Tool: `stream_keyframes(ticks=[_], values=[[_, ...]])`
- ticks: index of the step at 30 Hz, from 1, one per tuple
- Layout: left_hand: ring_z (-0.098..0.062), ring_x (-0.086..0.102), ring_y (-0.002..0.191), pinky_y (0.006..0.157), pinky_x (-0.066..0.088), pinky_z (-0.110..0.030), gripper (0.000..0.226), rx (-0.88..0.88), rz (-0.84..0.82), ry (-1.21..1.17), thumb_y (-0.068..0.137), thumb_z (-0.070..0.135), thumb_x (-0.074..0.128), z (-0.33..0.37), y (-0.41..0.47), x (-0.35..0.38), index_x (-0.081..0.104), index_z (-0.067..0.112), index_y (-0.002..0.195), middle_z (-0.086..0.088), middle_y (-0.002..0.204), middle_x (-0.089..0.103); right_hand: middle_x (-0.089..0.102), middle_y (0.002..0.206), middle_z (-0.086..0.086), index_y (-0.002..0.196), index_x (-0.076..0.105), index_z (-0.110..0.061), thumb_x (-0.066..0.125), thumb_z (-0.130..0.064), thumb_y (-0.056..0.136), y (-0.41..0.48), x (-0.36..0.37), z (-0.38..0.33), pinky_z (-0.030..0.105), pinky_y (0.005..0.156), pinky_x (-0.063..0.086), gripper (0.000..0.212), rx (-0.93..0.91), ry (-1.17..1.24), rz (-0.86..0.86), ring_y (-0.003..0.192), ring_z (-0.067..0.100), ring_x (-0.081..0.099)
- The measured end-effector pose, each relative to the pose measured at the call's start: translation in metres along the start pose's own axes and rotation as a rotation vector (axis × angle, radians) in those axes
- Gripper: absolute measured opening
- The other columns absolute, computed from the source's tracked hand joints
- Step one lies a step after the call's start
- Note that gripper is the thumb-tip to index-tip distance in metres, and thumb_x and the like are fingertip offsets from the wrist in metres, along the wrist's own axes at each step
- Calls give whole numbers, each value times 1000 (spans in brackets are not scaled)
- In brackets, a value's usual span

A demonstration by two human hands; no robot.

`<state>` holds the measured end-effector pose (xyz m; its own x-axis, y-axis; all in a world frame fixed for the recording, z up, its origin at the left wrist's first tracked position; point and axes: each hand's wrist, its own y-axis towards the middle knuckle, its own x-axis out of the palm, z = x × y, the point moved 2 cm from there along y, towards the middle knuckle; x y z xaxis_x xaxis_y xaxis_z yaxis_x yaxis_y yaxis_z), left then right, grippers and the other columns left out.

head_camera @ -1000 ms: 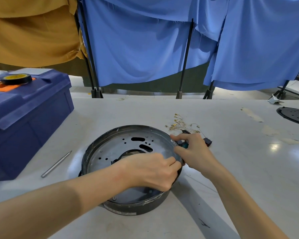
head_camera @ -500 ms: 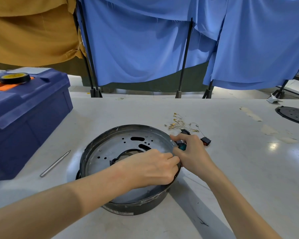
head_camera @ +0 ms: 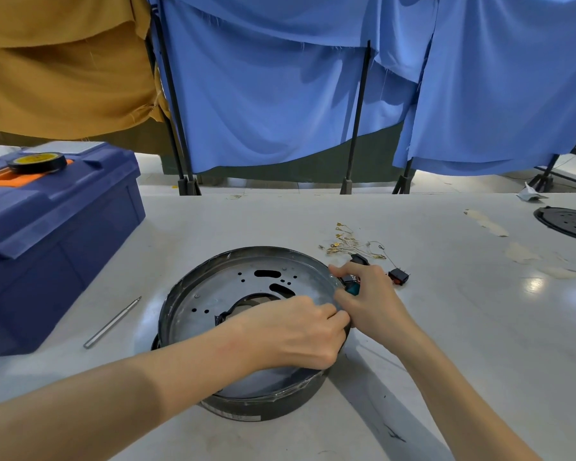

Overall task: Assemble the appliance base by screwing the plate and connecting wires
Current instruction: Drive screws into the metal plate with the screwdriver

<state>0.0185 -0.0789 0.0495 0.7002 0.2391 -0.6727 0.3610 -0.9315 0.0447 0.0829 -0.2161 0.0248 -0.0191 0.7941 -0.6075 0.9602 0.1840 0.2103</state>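
Left hand (head_camera: 290, 331) curled over right rim of appliance base (head_camera: 263, 410), grasp hidden; right hand (head_camera: 371, 299) pinches small teal part (head_camera: 353, 289) at that rim. Base sits near, mid-table. Metal plate (head_camera: 226, 287) likely stiff, sharp-edged; hold by outer wall. Wires (head_camera: 346, 242) thin, fragile; take by terminals. White table (head_camera: 463, 361) smooth; blue curtains (head_camera: 280, 94) far.

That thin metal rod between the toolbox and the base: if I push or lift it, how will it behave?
The rod looks round and straight, so a sideways push would probably roll it on the smooth table. It seems stiff metal, unlikely to bend. Thin and lying flat, it may be fiddly to pinch.
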Motion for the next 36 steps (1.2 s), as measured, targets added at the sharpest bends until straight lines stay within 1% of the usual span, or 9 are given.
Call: stream_keyframes(ticks=[6,11,15,19,22,25,27,31,36], values=[[-8,45,50,41,19,-25,16,3,-83,-31,59,16,79,-1,9,1,66,24,60,7,60,53,35,67,-26,123,64,-7,54,0,85,0,-1,0,5,45,31,40,17,4,-17,43,-10,47],[-8,54,64,43,20,-24,22,-141,-32,-160,64,10,77,-2,7,-4,67,22,79,8,75,59,49,61,-10,120,65,-9,55,2,86,0,-5,2,11,38,33,37,97,80,-18,33,2,43],[-12,56,78,44,29,-22,55,-185,-82,-287,53,16,90,-7,3,3,61,15,100,3,92,61,50,53,-5,120,65,-19,58,-5,91,-2,-6,1,13,32,29,32,146,196,-51,29,6,39],[-13,56,75,63,45,-23,29,-170,-96,-265,75,14,76,-6,5,8,60,15,99,3,89,60,48,38,-12,113,64,-29,59,-15,94,-4,-6,2,16,34,24,24,179,261,-83,31,7,40],[-15,53,76,64,42,-25,31,-156,-151,-340,80,16,74,-4,3,13,53,13,102,2,90,55,46,39,-11,108,65,-31,57,-19,97,-4,-7,2,17,36,22,17,204,328,-86,32,10,41],[-23,52,79,65,32,-29,9,-179,-190,-450,97,6,46,-5,8,13,48,7,105,-7,94,55,44,39,-12,102,66,-31,56,-18,99,-4,-5,2,16,36,22,17,226,362,-77,32,13,41],[-29,51,80,66,27,-31,13,-227,-187,-531,99,6,36,-7,12,10,48,4,104,-13,96,57,44,40,-11,98,66,-31,55,-17,98,-5,-4,2,16,36,22,17,236,373,-69,33,14,41],[-30,51,79,66,33,-33,5,-290,-226,-715,100,11,37,-9,13,7,39,12,96,-13,94,53,42,40,-7,95,67,-30,55,-16,97,-4,-3,4,16,37,21,19,259,398,-64,31,13,39],[-20,42,78,70,35,-30,15,-351,-318,-1001,102,19,44,-13,9,8,33,14,93,-4,93,44,40,38,-11,96,66,-30,55,-16,97,-5,-3,4,16,37,21,18,264,403,-72,30,10,36]])
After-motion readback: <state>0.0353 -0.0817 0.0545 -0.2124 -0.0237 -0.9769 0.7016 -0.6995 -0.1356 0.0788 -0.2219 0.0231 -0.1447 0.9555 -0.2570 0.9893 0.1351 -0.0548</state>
